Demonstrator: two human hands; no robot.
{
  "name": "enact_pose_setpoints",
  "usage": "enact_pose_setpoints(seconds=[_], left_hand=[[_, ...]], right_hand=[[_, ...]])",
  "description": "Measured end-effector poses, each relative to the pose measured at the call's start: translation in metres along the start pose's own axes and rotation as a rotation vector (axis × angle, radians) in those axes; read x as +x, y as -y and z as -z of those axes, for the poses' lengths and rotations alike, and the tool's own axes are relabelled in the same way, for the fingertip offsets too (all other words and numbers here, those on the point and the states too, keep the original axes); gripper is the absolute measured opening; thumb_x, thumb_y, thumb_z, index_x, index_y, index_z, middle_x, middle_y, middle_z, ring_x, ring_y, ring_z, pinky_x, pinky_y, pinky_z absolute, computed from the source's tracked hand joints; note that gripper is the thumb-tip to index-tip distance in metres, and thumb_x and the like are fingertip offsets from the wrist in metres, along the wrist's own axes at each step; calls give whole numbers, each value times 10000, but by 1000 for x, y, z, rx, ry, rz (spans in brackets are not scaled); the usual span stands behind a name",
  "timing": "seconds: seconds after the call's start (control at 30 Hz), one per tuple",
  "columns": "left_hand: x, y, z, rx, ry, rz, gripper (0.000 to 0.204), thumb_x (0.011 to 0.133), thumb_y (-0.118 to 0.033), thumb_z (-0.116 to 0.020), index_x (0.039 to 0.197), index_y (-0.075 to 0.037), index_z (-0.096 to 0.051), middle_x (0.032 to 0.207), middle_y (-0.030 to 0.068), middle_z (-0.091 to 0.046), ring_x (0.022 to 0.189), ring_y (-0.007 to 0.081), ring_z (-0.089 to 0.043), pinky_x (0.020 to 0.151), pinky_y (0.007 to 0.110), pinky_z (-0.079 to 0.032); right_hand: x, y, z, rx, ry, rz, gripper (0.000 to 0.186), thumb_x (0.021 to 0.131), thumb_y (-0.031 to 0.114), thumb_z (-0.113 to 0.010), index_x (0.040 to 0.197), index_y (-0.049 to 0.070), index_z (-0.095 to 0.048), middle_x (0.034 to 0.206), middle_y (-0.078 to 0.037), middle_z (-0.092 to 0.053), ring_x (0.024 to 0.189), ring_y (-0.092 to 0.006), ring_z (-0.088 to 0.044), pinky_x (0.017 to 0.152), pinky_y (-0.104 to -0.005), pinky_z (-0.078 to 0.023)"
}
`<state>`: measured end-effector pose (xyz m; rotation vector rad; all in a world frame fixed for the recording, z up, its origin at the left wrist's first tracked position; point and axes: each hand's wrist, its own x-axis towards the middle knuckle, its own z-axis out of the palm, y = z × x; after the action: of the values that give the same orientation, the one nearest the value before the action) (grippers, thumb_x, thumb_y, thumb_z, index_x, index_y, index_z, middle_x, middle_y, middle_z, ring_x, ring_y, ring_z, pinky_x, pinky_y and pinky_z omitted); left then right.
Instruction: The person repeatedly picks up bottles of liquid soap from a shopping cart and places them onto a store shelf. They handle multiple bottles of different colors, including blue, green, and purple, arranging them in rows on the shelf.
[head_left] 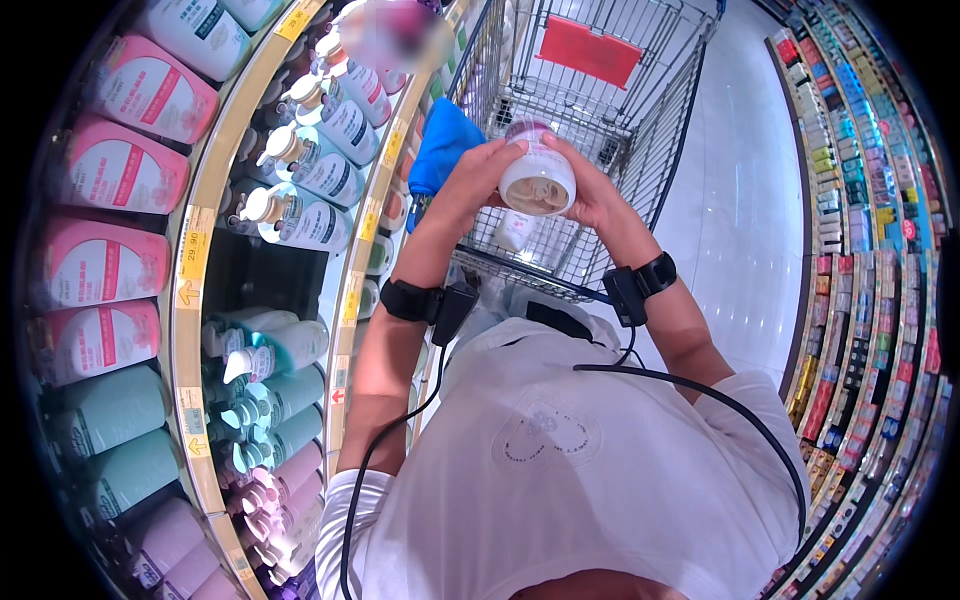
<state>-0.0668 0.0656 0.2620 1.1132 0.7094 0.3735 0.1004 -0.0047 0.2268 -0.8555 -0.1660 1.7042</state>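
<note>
Both my hands are closed around a white rounded bottle (546, 163) with a pinkish label. Its hollowed base tilts toward me, and most of its front is turned out of sight. My left hand (482, 178) grips the left side, with the thumb on top. On the opposite side my right hand (592, 190) wraps the bottle. They hold it above the near end of a wire shopping cart (672, 150). Inside the cart, below the bottle, lies a small white package (514, 231).
A blue cloth bag (440, 146) hangs at the cart's left edge. Along the left runs a shelf (187, 330) of pink, teal and white pump bottles (323, 165). Past the white floor (745, 200), another packed shelf (835, 300) stands right. Cables (720, 390) run from my wrist devices.
</note>
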Motion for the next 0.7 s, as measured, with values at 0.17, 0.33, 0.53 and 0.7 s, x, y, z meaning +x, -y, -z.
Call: enact_pose_setpoints(seconds=[0.17,0.33,0.53,0.7], left_hand=[[-7,0,0,-29,-28,-36,304,917,-375,-544,1040,-102,-595,905,4,-613,778,89,-625,626,242,-520],[-15,-3,1,-31,-58,-51,326,904,-385,-562,1059,-99,-582,926,5,-607,801,90,-621,632,240,-510],[-26,-2,6,35,-155,-73,640,861,-403,-618,1318,5,-433,1076,76,-599,909,129,-613,699,251,-498],[-39,-9,12,51,-184,-104,744,847,-385,-637,1384,41,-349,1159,114,-581,966,150,-605,729,243,-491]], right_hand=[[0,-1,-2,-20,21,-16,441,881,346,-622,1157,16,-525,1046,-156,-634,895,-245,-668,732,-383,-593],[-3,-1,-11,-56,5,-4,449,871,343,-637,1160,18,-528,1042,-148,-637,892,-238,-668,738,-379,-591],[-4,-3,-22,-151,26,14,453,868,341,-642,1169,22,-529,1035,-133,-643,892,-223,-670,722,-367,-592],[1,-5,-34,-232,34,10,461,876,355,-629,1181,26,-521,1038,-125,-645,887,-212,-671,702,-345,-592]])
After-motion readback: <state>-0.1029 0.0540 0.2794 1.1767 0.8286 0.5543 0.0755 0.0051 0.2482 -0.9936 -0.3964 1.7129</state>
